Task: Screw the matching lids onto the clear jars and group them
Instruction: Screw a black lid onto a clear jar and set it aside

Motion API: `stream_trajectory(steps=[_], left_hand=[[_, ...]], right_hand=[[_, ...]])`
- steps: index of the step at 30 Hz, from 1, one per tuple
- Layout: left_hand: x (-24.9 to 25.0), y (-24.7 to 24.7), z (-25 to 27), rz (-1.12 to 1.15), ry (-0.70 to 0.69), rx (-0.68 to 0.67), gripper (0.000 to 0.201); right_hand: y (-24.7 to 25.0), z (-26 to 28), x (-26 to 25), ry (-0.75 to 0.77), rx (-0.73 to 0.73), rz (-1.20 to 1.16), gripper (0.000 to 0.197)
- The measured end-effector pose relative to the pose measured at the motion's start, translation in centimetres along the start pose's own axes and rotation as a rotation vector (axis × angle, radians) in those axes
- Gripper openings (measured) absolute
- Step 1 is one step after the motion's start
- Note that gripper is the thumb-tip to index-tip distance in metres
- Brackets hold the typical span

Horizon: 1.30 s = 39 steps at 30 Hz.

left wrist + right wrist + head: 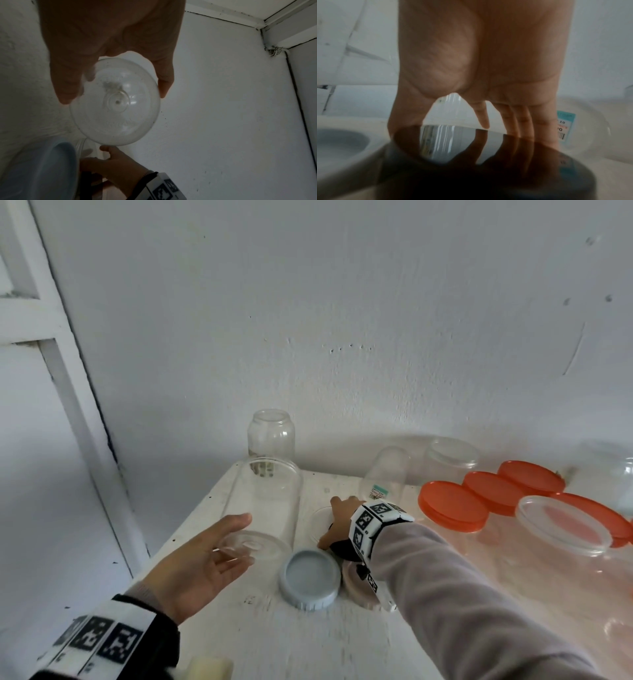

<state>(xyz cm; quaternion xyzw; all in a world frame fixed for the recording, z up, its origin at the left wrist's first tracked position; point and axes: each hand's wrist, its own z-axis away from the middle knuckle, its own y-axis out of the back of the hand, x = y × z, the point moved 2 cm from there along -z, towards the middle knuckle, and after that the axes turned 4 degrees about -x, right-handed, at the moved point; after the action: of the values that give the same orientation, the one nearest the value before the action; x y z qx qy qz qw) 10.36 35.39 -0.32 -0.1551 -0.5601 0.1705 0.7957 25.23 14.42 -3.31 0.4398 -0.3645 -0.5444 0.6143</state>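
A big clear jar (265, 501) lies on the white table (274, 642) with its round base (116, 102) turned toward me. My left hand (236, 541) is spread at that base, thumb on one side and fingers on the other, and whether they touch it is unclear. To the right, my right hand (330, 522) reaches down onto a flat clear lid (317, 523); thumb and fingertips sit at opposite sides of the lid's rim (453, 136) and pinch it. A blue-grey lid (310, 578) lies open side up between my two hands.
A small open jar (271, 436) stands at the back by the wall. A labelled jar (385, 474) lies beside another clear jar (450, 457). Orange-lidded jars (452, 505) and a clear-lidded tub (561, 525) crowd the right. A pinkish lid (354, 583) lies under my right wrist.
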Motion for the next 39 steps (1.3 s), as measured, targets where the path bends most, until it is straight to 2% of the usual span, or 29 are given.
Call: stream_trajectory(steps=[3, 5, 7, 9, 12, 14, 19, 22, 24, 27, 30, 34, 37, 39], left_hand=[[0.0, -0.4, 0.0, 0.007, 0.029, -0.027, 0.017], [-0.2, -0.8, 0.0, -0.029, 0.036, -0.058, 0.010], [-0.3, -1.4, 0.0, -0.073, 0.043, -0.088, 0.016], [-0.6, -2.1, 0.2, -0.108, 0.043, -0.120, 0.033], [-1.4, -3.3, 0.4, -0.188, 0.002, -0.161, 0.088], [-2.0, -4.3, 0.5, -0.261, 0.004, -0.198, 0.107], [-3.3, -8.0, 0.7, -0.382, 0.064, -0.286, 0.105], [-4.3, -10.7, 1.1, -0.522, 0.063, -0.421, 0.084], [-5.3, -12.3, 1.0, -0.594, 0.051, -0.491, 0.082], [-6.8, -14.0, 0.1, -0.731, 0.035, -0.433, 0.108], [-8.4, -15.9, -0.3, -0.939, -0.001, -0.441, 0.110], [-10.2, -18.0, -0.1, -1.298, -0.183, -0.417, 0.110], [-11.5, -19.1, -0.4, -1.298, -0.157, -0.500, 0.112], [-11.9, -19.5, -0.6, -1.277, -0.122, -0.538, 0.109]], right_hand=[[0.9, 1.2, 0.3, -0.007, 0.063, -0.100, 0.103], [2.1, 1.8, 0.9, 0.003, 0.123, -0.212, 0.104], [3.4, 2.5, 1.8, 0.012, 0.179, -0.360, 0.103], [4.7, 3.3, 2.9, 0.017, 0.245, -0.527, 0.102], [6.5, 4.4, 4.8, -0.008, 0.323, -0.663, 0.103], [7.4, 5.4, 6.1, -0.011, 0.341, -0.725, 0.103], [9.1, 9.0, 8.9, 0.011, 0.393, -0.836, 0.102], [9.3, 11.3, 10.6, 0.023, 0.413, -0.835, 0.097], [9.2, 12.9, 11.8, 0.025, 0.391, -0.816, 0.094], [8.8, 15.6, 13.4, 0.032, 0.337, -0.821, 0.089], [8.4, 18.0, 15.3, 0.050, 0.285, -0.802, 0.079], [7.8, 20.0, 17.2, 0.075, 0.161, -0.755, 0.069], [7.1, 21.2, 18.1, 0.087, 0.048, -0.687, 0.057], [6.6, 21.7, 18.4, 0.084, -0.007, -0.637, 0.067]])
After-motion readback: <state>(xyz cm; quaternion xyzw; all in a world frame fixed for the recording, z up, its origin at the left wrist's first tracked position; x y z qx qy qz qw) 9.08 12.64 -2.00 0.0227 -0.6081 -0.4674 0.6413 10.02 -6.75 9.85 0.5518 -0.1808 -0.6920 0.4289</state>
